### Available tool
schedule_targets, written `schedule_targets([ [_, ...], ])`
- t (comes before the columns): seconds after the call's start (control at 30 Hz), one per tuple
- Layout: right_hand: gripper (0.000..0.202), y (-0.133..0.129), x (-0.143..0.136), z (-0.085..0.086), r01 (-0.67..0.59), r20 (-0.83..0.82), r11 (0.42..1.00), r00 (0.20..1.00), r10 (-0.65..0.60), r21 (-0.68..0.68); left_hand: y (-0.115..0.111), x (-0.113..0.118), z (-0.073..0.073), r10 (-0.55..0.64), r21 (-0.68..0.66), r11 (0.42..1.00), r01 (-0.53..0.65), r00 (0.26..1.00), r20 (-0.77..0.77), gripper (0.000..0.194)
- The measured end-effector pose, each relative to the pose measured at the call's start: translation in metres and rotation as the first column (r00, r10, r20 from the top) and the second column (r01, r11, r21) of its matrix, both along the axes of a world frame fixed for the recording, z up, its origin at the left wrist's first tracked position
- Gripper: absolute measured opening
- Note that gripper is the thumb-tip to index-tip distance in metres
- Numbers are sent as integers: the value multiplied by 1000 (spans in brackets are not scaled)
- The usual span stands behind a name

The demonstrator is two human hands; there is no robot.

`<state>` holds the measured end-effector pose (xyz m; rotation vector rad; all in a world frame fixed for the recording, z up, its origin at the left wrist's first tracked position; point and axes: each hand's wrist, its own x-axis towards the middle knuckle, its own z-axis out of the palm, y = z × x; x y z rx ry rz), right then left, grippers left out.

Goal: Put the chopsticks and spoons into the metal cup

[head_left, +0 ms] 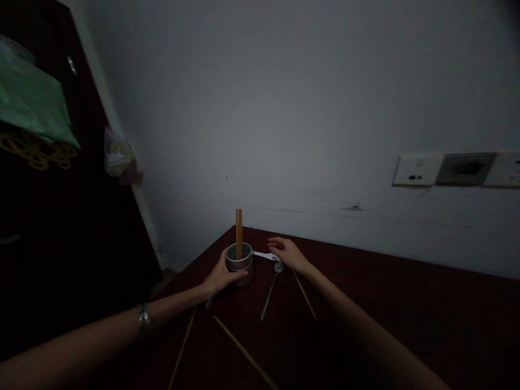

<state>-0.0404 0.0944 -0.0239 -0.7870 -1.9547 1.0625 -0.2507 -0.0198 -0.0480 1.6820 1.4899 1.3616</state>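
Observation:
My left hand (222, 274) is wrapped round the side of a grey metal cup (239, 265) near the table's back corner. Two or more wooden chopsticks (239, 233) stand upright in the cup. My right hand (287, 253) hovers over or rests by a white spoon (263, 255), its fingers slightly spread and pointing left, with nothing visibly held. Below that hand lies a metal spoon (268, 298) with a round bowl. One chopstick (305, 296) slants out from beneath the right wrist. Two more lie nearer, one at the left (182, 346) and one in the middle (244, 352).
The dark red table (365, 281) meets a pale wall (284, 108) at the back. Wall sockets (418, 169) are at the right. A dark door (81, 216) with a hanging green cloth (34, 97) and a plastic bag (119, 158) stands left. The light is dim.

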Motion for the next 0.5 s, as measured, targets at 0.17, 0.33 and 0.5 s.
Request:
schedule_targets([
  [0.17,46,17,-57,41,67,-44,957,996,-83,-283,5,-1,3,21,-26,999,-21,1000,-10,72],
  [0.33,41,14,-98,48,-17,-37,942,999,5,-336,5,-7,4,-43,-63,997,43,999,0,79],
  [0.5,15,6,-111,46,-101,-62,930,994,85,-352,9,-15,2,-90,-103,991,88,996,-15,80],
])
